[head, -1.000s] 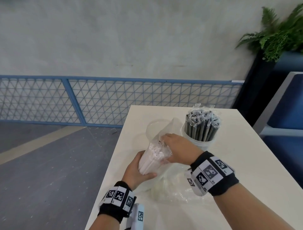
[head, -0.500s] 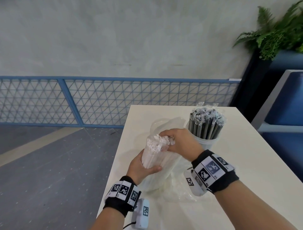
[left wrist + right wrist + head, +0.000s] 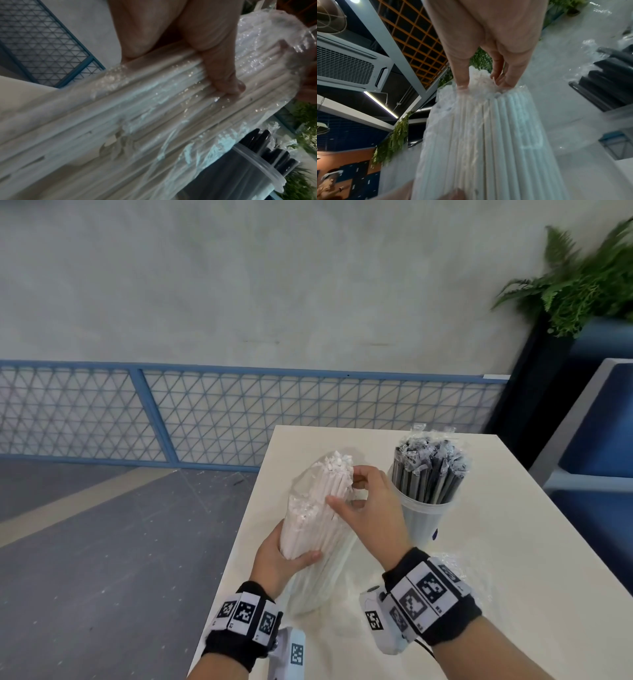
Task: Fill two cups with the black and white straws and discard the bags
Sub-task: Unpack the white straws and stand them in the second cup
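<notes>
A bundle of white straws [image 3: 317, 508] stands tilted above the white table [image 3: 513, 542], half out of its clear bag [image 3: 318, 583]. My left hand [image 3: 284, 556] grips the bundle's lower part through the bag; the thumb lies across the straws [image 3: 226, 81]. My right hand [image 3: 363, 508] pinches the straws [image 3: 488, 121] near their top ends, thumb on one side and fingers on the other. To the right, a clear cup [image 3: 423, 522] holds black straws [image 3: 428, 470] in their wrappers. The second cup is hidden.
A crumpled clear bag [image 3: 455, 570] lies on the table near my right wrist. A blue mesh railing [image 3: 205, 416] runs behind the table. A fern in a dark planter [image 3: 575, 289] and a blue seat [image 3: 603, 433] stand on the right.
The white straw bundle has risen and slid further out of its bag. My right hand has moved up with the straws' top ends, while my left hand keeps its grip lower down.
</notes>
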The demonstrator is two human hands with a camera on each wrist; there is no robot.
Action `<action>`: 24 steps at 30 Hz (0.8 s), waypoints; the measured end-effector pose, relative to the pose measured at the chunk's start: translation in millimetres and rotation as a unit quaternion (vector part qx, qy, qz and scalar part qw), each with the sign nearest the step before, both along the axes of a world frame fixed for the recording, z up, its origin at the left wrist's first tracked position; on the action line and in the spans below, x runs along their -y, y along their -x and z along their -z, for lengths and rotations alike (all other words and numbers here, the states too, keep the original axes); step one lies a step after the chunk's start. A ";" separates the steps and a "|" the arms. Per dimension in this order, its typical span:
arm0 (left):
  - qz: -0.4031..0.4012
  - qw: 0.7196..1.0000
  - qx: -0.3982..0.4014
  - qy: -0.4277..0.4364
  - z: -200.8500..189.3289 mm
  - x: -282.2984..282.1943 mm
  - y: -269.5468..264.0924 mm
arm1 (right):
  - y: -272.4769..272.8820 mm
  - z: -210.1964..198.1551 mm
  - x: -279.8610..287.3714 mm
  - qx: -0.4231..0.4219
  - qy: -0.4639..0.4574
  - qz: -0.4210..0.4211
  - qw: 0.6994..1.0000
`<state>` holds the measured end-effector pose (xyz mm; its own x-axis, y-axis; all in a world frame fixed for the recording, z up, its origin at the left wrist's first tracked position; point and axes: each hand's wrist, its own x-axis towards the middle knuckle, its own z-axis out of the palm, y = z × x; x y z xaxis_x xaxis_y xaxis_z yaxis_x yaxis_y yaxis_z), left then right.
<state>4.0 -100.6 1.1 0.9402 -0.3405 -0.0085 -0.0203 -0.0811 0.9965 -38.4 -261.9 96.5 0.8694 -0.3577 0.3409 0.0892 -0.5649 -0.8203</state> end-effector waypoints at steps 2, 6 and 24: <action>-0.002 1.000 0.005 -0.004 -2.0 -0.6 0.2 | -3.7 4.5 -2.9 -0.015 0.000 -0.007 1.000; 0.001 1.000 0.017 -0.019 -8.1 2.3 1.3 | -8.1 4.7 -5.8 -0.037 -0.003 -0.026 0.999; -0.054 0.998 0.032 -0.002 -10.7 7.4 -10.0 | -30.8 -0.4 -7.7 0.055 -0.027 -0.086 0.994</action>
